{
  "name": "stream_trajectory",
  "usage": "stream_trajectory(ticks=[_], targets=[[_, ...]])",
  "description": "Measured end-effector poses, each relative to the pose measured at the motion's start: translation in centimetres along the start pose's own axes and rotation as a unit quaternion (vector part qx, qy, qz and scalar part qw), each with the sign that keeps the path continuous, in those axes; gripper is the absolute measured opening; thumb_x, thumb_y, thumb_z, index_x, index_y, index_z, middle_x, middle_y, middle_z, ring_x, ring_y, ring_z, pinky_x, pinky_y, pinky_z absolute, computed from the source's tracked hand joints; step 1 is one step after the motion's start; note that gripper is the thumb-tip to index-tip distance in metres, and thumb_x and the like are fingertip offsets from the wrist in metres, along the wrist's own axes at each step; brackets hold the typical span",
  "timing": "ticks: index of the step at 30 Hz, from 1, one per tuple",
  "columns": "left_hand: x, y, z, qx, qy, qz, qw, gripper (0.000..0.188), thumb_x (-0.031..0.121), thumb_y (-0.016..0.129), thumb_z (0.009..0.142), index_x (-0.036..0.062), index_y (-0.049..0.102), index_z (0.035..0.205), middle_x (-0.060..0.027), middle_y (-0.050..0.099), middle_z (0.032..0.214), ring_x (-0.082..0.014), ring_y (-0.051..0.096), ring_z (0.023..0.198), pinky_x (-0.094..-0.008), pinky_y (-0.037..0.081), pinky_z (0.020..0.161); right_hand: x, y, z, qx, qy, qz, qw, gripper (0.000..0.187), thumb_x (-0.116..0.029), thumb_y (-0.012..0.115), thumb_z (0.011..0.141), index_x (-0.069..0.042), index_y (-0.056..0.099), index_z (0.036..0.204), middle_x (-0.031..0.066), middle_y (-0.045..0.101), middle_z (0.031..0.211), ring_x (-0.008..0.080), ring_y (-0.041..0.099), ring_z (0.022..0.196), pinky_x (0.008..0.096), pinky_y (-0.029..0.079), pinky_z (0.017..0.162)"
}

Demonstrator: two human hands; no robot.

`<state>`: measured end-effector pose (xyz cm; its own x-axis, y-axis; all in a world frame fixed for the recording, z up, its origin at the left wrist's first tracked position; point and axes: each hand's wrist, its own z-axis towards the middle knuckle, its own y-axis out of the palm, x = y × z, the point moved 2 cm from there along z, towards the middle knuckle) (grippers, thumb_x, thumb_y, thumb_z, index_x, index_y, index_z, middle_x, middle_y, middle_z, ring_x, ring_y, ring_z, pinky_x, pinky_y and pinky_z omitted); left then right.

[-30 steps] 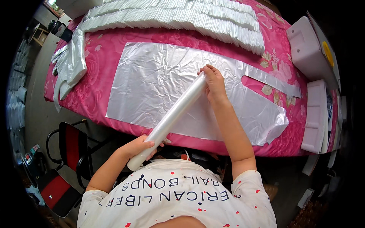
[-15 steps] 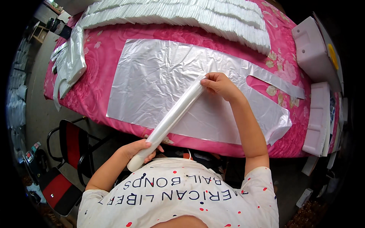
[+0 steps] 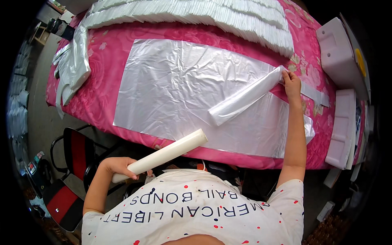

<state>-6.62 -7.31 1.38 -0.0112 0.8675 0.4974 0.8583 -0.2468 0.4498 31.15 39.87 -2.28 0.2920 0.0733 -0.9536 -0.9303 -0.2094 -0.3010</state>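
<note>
My left hand (image 3: 120, 167) is wrapped round the lower end of a smooth cream-white tube (image 3: 167, 151), which slants up to the right near the table's front edge. Up on the right, my right hand (image 3: 291, 81) pinches the far end of a flattened roll of thin white plastic film (image 3: 247, 96). The roll's other end points down toward the tube, apart from it. Beneath lies a large wrinkled plastic bag (image 3: 163, 87), spread flat, with long handle straps at its right end; my right forearm crosses over part of it.
A pink floral cloth (image 3: 106, 73) covers the table. Long rows of folded white plastic bags (image 3: 196, 14) line its far side. More bags (image 3: 75, 73) hang over the left edge. White foam boxes (image 3: 345, 126) stand at right. A red-and-black chair (image 3: 75, 153) is at left.
The film roll has come off the tube. My right hand has moved right with the film, while my left hand has drawn the tube slightly down and left.
</note>
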Motion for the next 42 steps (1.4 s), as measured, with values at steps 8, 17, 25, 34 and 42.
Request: stream_trajectory(ticks=[8,17,25,34,42], targets=[[15.4,2.0,7.4,0.288,0.159,0.598,0.731,0.042,0.024,0.074,0.066,0.0096,0.060,0.103,-0.0097,0.063,0.094,-0.0289,0.060,0.088,-0.0383,0.047,0.073,-2.6,7.9,-1.8,-0.111,-0.004,-0.015,0.994,0.019,-0.020,0.062,0.086,-0.001,0.064,0.086,-0.0042,0.055,0.067,0.0036,0.045,0.059,0.0198,0.036,0.053],[14.0,5.7,13.5,0.152,0.443,0.681,0.563,0.067,0.038,0.062,0.077,-0.0056,0.043,0.124,-0.0175,0.043,0.130,-0.0304,0.040,0.121,-0.0391,0.032,0.102,-2.4,9.1,-0.8,-0.164,-0.025,-0.072,0.984,0.019,-0.018,0.061,0.085,0.001,0.064,0.083,-0.0029,0.055,0.066,0.0050,0.044,0.058,0.0219,0.037,0.053],[11.2,6.3,15.1,0.172,0.380,0.704,0.575,0.087,0.062,0.040,0.080,-0.0078,0.034,0.132,-0.0213,0.029,0.142,-0.0320,0.023,0.135,-0.0436,0.010,0.112,-5.6,9.2,-3.9,-0.020,-0.118,-0.192,0.974,0.028,-0.021,0.063,0.082,-0.001,0.059,0.101,0.0117,0.059,0.098,0.0200,0.055,0.088,0.0319,0.043,0.077],[8.5,9.7,16.5,0.257,0.344,0.683,0.591,0.084,0.059,0.042,0.082,-0.0070,0.032,0.133,-0.0217,0.027,0.142,-0.0331,0.021,0.135,-0.0470,0.009,0.111,-7.8,11.8,-20.3,-0.203,-0.269,-0.328,0.883,0.042,-0.020,0.065,0.077,-0.007,0.056,0.115,0.0096,0.059,0.106,0.0270,0.054,0.099,0.0393,0.042,0.085],[9.2,8.3,15.3,0.170,0.432,0.656,0.595,0.079,0.049,0.049,0.082,-0.0046,0.027,0.136,-0.0186,0.022,0.146,-0.0299,0.020,0.136,-0.0421,0.014,0.110,-3.8,0.8,-13.4,0.076,-0.150,-0.429,0.887,0.037,-0.019,0.062,0.081,-0.005,0.058,0.115,0.0107,0.060,0.102,0.0292,0.054,0.092,0.0385,0.043,0.082]])
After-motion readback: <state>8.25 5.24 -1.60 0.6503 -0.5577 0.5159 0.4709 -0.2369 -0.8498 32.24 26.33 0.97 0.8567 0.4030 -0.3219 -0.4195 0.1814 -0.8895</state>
